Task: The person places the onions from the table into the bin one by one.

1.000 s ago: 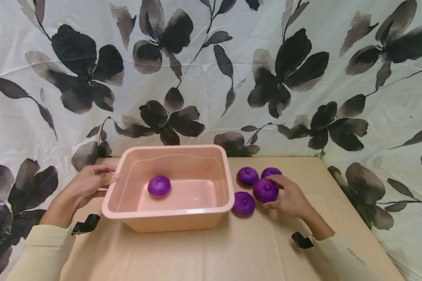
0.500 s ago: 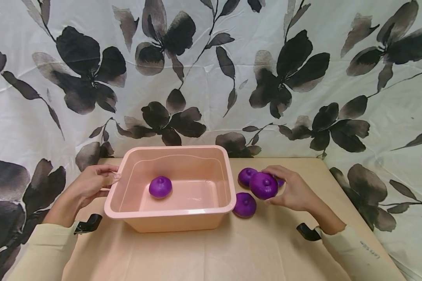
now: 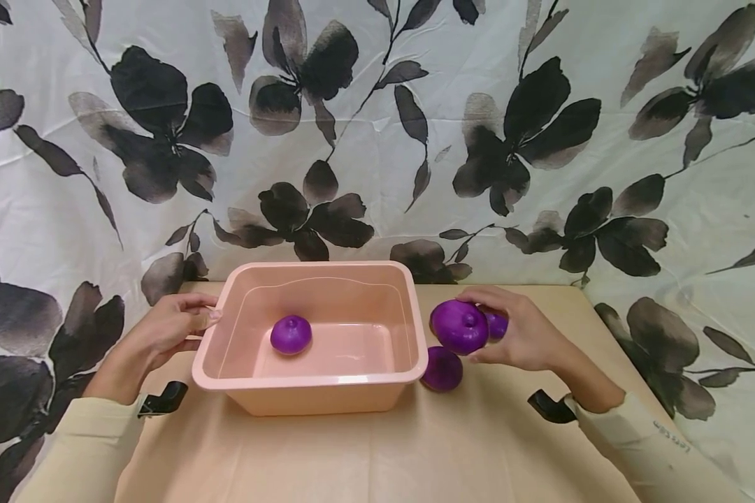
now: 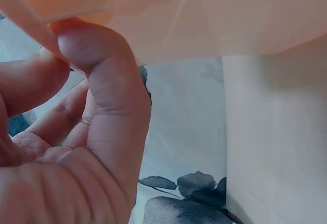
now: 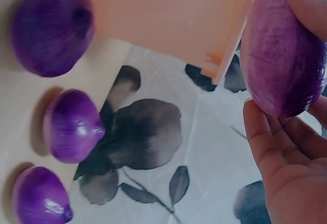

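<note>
In the head view, a pink plastic basin [image 3: 314, 399] stands on the table with one purple onion [image 3: 291, 335] lying inside it. My left hand [image 3: 163, 332] is at the basin's left side; the left wrist view shows its thumb [image 4: 94, 45] and a finger pinching the rim. My right hand [image 3: 525, 332] grips another purple onion [image 5: 283, 55] between thumb and fingers, raised off the table to the right of the basin. Below it, one loose onion [image 3: 442, 370] sits close to the basin's right side. A second loose onion [image 3: 497, 326] is partly hidden behind the held one.
The right wrist view shows three loose onions, the lowest one [image 5: 41, 196] among them, on the tan tabletop [image 3: 377, 454]. A white cloth [image 3: 409, 161] with dark flowers hangs behind the table and down its right side.
My right hand has lifted an onion from the group and carried it slightly left, towards the basin. The left hand stays at the basin's rim.
</note>
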Motion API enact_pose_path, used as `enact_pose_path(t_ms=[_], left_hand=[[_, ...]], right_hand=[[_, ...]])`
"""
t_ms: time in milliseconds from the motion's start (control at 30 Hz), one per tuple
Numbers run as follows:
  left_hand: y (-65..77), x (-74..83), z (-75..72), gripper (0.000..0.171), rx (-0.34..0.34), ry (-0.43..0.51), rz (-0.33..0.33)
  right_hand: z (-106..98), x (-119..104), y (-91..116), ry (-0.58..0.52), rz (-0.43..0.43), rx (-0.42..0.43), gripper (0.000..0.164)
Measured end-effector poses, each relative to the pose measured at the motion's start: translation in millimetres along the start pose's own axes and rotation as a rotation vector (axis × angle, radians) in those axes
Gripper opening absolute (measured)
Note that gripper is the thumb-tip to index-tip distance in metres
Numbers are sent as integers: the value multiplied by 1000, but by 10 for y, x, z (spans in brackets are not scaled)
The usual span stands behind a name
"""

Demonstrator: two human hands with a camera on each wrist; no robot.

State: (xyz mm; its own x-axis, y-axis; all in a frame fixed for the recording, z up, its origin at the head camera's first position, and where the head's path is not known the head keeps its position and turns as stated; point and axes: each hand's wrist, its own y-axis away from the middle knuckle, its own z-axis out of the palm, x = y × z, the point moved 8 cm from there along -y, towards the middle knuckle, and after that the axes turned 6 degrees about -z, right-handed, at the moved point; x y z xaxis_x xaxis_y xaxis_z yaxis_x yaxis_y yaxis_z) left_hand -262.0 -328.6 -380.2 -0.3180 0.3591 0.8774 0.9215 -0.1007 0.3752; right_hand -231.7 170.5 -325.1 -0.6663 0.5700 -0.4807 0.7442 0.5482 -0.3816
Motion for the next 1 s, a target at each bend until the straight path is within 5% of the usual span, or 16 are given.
enact_pose_path(t_ms=[400,800,1000], left_hand=[[10,-8,-52,33,-12,0,6],[16,-10,-56,33,-25,23,9],[13,-26,-66,37,-17,12,4]], right_hand=[[38,-263,-311,-108,-27,-50,87],[287,-508,-711,-199,-42,-122,86],[415,-700,-918,-172,-171,-157,84]])
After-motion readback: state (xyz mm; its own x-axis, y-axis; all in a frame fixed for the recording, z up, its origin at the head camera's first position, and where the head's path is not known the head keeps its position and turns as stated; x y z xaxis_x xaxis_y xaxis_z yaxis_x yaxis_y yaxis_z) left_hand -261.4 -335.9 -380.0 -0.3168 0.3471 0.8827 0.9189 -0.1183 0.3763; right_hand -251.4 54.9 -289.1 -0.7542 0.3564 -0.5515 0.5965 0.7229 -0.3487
